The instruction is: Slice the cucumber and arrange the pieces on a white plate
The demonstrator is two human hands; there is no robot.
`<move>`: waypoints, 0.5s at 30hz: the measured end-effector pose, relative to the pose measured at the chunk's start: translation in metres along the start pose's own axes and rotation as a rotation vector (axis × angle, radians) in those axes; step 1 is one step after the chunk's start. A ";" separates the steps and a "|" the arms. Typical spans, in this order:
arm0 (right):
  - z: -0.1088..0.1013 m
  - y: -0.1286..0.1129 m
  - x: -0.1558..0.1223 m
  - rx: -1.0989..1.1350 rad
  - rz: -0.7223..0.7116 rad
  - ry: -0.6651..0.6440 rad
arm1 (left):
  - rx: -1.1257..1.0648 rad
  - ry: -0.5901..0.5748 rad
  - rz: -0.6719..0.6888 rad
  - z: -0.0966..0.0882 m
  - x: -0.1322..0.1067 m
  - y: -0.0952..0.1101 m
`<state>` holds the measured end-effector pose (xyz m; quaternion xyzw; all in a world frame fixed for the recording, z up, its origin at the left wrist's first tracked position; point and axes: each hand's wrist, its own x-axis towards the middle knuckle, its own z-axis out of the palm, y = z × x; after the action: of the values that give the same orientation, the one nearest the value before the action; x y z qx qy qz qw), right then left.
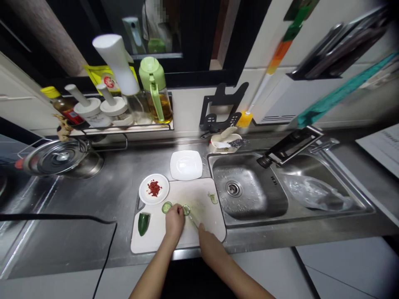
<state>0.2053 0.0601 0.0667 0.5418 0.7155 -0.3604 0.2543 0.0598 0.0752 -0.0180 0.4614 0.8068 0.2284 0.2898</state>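
On the white cutting board (199, 191), my left hand (175, 222) is closed, its fingertips against a green pepper ring (186, 210). Another pale green pepper piece (166, 207) shows just left of those fingers. My right hand (208, 241) is wrapped round the handle of a knife (195, 221); the thin blade points up and left to the ring by my left fingertips. A dark green pepper piece (144, 224) lies at the board's left side. Green stem scraps (213, 197) lie near its right edge. My left hand hides part of what it grips.
A white plate (141, 195) with chopped red bits overlaps the board's upper left corner. Behind the board stands a white square dish (186, 165). The steel sink (249, 187) adjoins on the right. A lidded pot (62, 160) and a black cable (114, 241) are at left.
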 end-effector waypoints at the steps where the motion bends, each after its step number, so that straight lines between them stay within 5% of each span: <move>1: 0.000 0.001 -0.003 0.002 -0.007 0.002 | -0.006 0.001 0.000 0.000 0.000 0.001; 15: 0.017 0.031 -0.020 -0.042 0.029 0.004 | -0.127 -0.032 -0.032 0.006 0.002 0.001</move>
<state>0.2403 0.0400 0.0637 0.5473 0.7156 -0.3404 0.2693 0.0638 0.0785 -0.0223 0.4328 0.7932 0.2670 0.3350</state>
